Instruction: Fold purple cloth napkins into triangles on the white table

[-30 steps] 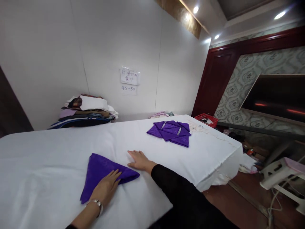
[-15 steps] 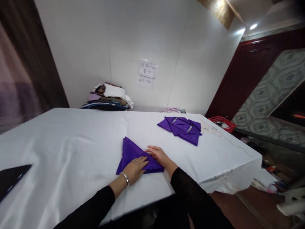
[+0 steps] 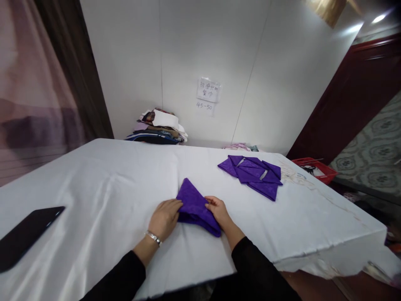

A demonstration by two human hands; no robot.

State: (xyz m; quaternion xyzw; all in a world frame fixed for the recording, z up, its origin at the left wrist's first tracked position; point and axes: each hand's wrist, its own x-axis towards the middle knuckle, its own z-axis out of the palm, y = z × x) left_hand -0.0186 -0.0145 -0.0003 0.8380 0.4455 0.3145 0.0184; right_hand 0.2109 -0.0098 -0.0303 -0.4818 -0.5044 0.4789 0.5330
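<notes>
A purple cloth napkin (image 3: 196, 203), folded to a pointed shape, lies near the front of the white-covered table (image 3: 109, 196). Its tip points away from me and its near edge bulges open a little. My left hand (image 3: 165, 217), with a silver bracelet at the wrist, pinches the napkin's left edge. At the right edge, my right hand (image 3: 219, 210) has the cloth between thumb and fingers. Farther back on the right, several folded purple napkins (image 3: 253, 173) lie overlapping one another.
A black phone (image 3: 28, 234) lies on the left of the table. Along the wall sit a stack of folded cloths (image 3: 159, 127) and some pink cloth (image 3: 238, 146). A red basket (image 3: 316, 169) stands beyond the right side. Handwritten paper signs (image 3: 207, 96) hang on the wall.
My left hand has gone from lying flat on the napkin to gripping its left edge. The right hand now pinches the right edge, and the napkin looks narrower. The view has shifted left.
</notes>
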